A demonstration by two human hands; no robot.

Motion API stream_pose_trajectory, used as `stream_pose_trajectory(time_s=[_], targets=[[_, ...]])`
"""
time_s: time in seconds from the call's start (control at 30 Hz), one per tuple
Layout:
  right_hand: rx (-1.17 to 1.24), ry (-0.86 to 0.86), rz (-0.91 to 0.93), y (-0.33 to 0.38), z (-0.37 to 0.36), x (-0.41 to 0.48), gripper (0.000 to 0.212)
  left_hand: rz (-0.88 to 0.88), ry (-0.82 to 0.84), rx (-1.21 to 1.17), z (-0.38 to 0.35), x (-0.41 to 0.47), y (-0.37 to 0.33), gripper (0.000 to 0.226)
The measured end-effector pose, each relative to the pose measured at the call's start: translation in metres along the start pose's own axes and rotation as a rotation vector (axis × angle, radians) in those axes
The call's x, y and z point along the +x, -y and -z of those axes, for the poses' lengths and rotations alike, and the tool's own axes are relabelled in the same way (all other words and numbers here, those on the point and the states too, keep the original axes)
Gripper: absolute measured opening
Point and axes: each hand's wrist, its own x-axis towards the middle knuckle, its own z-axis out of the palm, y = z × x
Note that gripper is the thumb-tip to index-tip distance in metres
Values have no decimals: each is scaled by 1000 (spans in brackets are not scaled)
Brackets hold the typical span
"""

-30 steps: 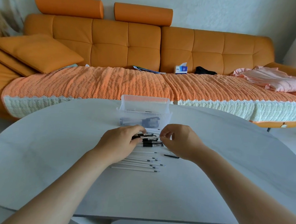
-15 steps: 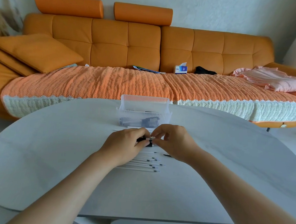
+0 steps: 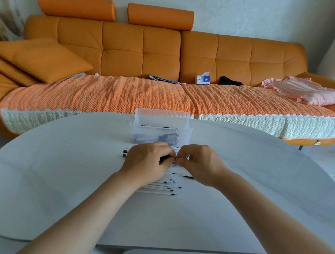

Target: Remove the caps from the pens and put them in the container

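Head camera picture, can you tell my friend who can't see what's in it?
The left hand and right hand pinch one pen between them over a white table. A row of uncapped pens lies under the hands, and a clear container with dark bits inside stands just behind. An orange sofa fills the back.
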Motion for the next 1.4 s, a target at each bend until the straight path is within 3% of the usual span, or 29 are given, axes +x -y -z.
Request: stream_pose_trajectory(time_s=[0.4,0.47,0.6,0.77,1.0,1.4], targets=[[394,123,-209,-2,6,1,29,-66,-98,71,-8,2,-9,9],[300,99,-169,1,9,-1,26,50,-54,14,-9,4,-11,9],[-110,0,24,5,10,-3,15,221,70,-92,-12,7,-9,11],[179,90,-196,-8,16,-1,23,55,-76,63,-9,4,1,4],[-194,108,-161,-18,17,-6,4,127,60,9,-11,0,7,12],[-166,172,-104,-26,18,-2,14,146,131,9,-13,-1,8,17]])
